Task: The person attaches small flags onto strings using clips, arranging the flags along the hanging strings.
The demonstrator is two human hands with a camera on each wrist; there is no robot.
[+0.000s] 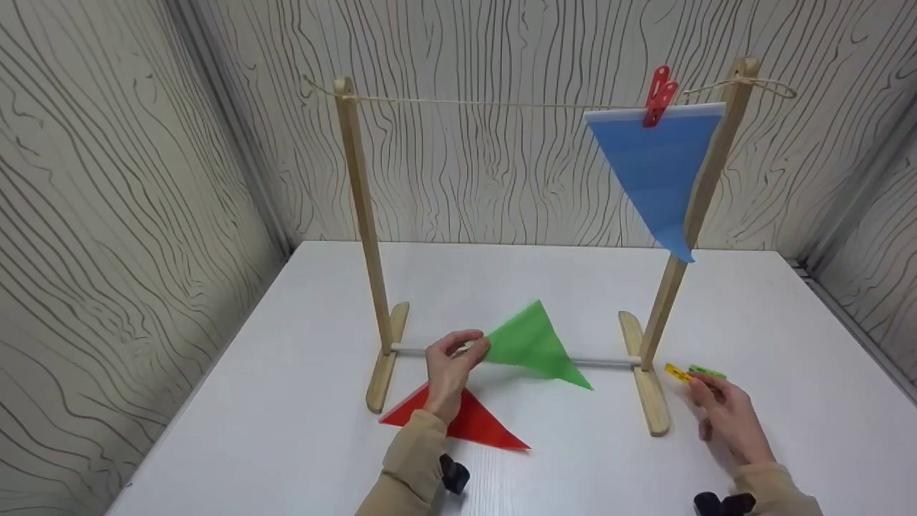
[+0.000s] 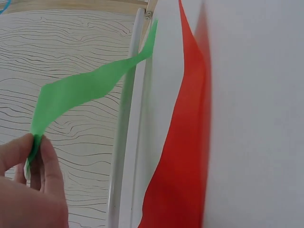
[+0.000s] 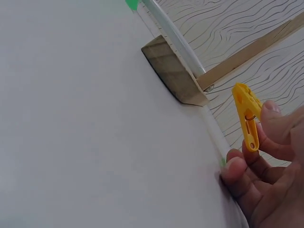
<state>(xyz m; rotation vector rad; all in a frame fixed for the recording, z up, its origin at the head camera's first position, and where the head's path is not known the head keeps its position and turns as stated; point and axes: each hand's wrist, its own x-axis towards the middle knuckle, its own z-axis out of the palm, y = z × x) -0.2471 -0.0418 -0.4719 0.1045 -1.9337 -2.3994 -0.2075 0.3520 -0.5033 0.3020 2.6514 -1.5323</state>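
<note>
My left hand (image 1: pixel 451 369) pinches one corner of a green triangular flag (image 1: pixel 530 340) between thumb and fingers, and the flag hangs above the table over the stand's white crossbar (image 1: pixel 605 361). Below that wrist lies a red triangular flag (image 1: pixel 483 423). At the right, my right hand (image 1: pixel 731 416) holds a yellow clothespin (image 3: pixel 247 116) between thumb and fingers. Just behind it on the table is a green clothespin (image 1: pixel 708 371). A blue flag (image 1: pixel 652 161) hangs from the string (image 1: pixel 473 104) near the right post, held by a red clothespin (image 1: pixel 659 97).
The string runs between a left wooden post (image 1: pixel 364 208) and a right wooden post (image 1: pixel 670 301). Each post stands on a wooden foot (image 1: pixel 650 401) on the white table (image 1: pixel 286 387). Wood-grain-patterned walls (image 1: pixel 458 179) enclose the back and sides.
</note>
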